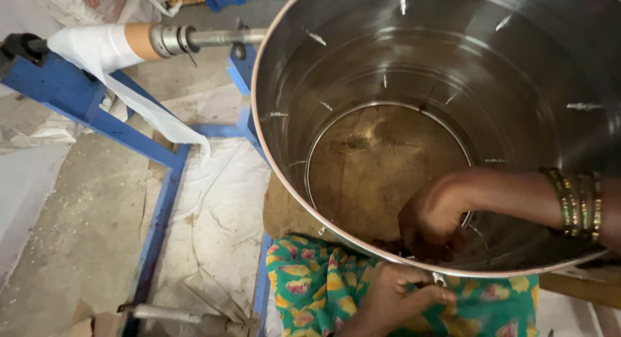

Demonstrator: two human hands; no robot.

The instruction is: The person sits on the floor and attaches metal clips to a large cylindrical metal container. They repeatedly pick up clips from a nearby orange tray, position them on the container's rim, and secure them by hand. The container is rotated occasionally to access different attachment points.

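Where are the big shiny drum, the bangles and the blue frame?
Drum (284, 65): head view, on its left rim.
Bangles (579, 204): head view, on the middle bands.
Blue frame (155, 207): head view, on its upright bar.

One steel drum (310, 72), two hands, one blue frame (155, 156), one paper roll (97, 43).

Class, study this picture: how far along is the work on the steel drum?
Done: small fasteners already dot the steel drum's wall. In hand: the right hand reaches inside near the rim while the left hand holds a small metal piece outside. What remains cannot be told.
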